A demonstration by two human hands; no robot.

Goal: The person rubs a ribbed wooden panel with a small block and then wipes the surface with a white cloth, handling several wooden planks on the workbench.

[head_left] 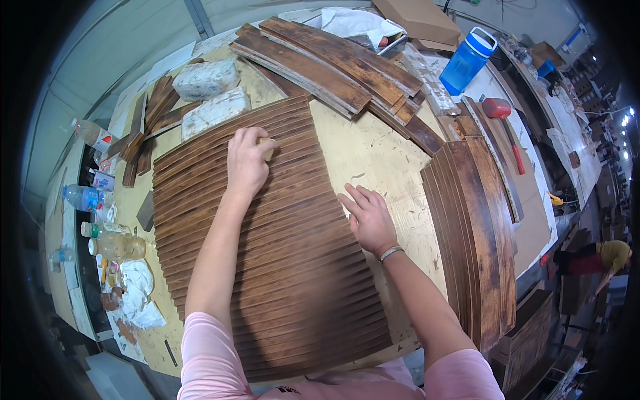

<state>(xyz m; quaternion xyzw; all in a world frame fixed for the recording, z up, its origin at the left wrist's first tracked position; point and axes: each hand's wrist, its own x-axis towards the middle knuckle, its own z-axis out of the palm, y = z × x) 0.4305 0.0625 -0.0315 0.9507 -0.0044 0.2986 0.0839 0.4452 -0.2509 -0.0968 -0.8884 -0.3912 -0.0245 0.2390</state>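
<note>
A wide row of overlapping dark-stained wooden slats (280, 267) covers the middle of a pale workbench (373, 160). My left hand (247, 163) presses on the upper slats, its fingers closed around a small pale block (267, 148). At the row's right edge my right hand (367, 217) rests flat with fingers spread, holding nothing. A thin band circles that wrist.
More stained slats lie stacked at the back (327, 57) and in a curved row at the right (477, 227). Two pale stone-like blocks (210, 93), a blue jug (468, 60), a red mallet (503, 117) and bottles (117, 247) surround them. Another person (597, 257) bends at far right.
</note>
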